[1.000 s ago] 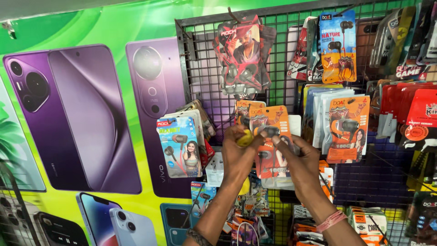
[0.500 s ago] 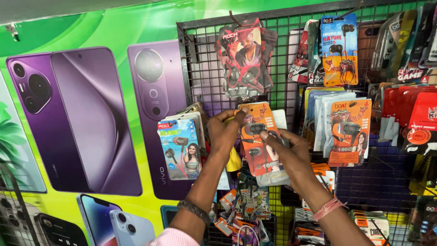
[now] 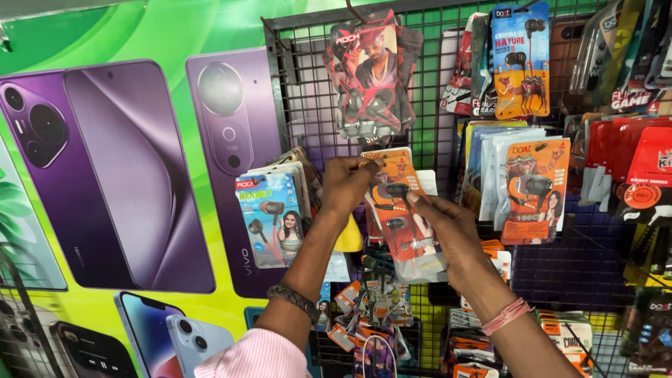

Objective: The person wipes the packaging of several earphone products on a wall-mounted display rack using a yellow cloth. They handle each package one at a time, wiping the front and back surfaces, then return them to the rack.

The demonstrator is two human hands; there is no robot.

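— In the middle of the frame, what do the two hands have hold of?

— An orange earphone packet [image 3: 402, 210], hanging against the black wire rack [image 3: 308, 105]. The left hand [image 3: 348, 183] is pinched shut on its top edge, up where the packet meets the rack. The right hand [image 3: 444, 234] is clamped on its right side, thumb across the clear front.

— What's around it?

— Just left, a bunch of blue earphone packets [image 3: 273, 217] hangs from the rack. Above, a red-and-black packet [image 3: 367, 77]. To the right, another orange packet [image 3: 533, 189] with white ones stacked behind it, and a blue-and-orange one [image 3: 519, 59] at the top.

— And the wall?

— At the left of the frame, a green poster with purple phones [image 3: 126, 175].

— Anything on the wrists?

— A dark braided band [image 3: 294, 299] on the left, a pink thread [image 3: 505, 316] on the right.
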